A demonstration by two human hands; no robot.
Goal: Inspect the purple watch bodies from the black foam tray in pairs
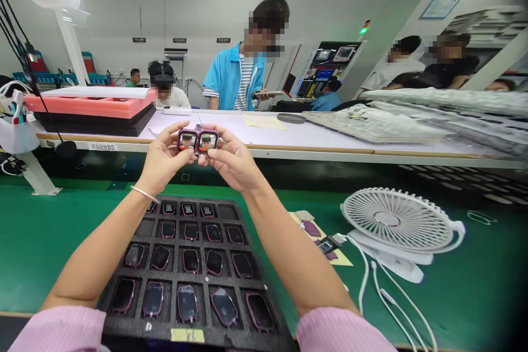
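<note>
My left hand (165, 154) pinches a purple-framed smartwatch (187, 141) between thumb and fingers. Side by side with it, a second purple smartwatch (207, 141) is gripped in my right hand (233, 158). Both are raised in front of the shelf edge with their screens facing me, lit with a small picture. Below my forearms lies a black foam tray (165, 279) whose square compartments hold several similar smartwatches (187, 303). Most of their screens are dark; a few in the far row show white text.
A white fan (396, 220) and white cables (383, 297) lie right on the green bench. Beside the tray is yellow paper (342, 257) with small parts. The shelf ahead carries red foam trays (91, 103) and plastic-wrapped sheets (379, 124). A person in blue (226, 77) stands beyond.
</note>
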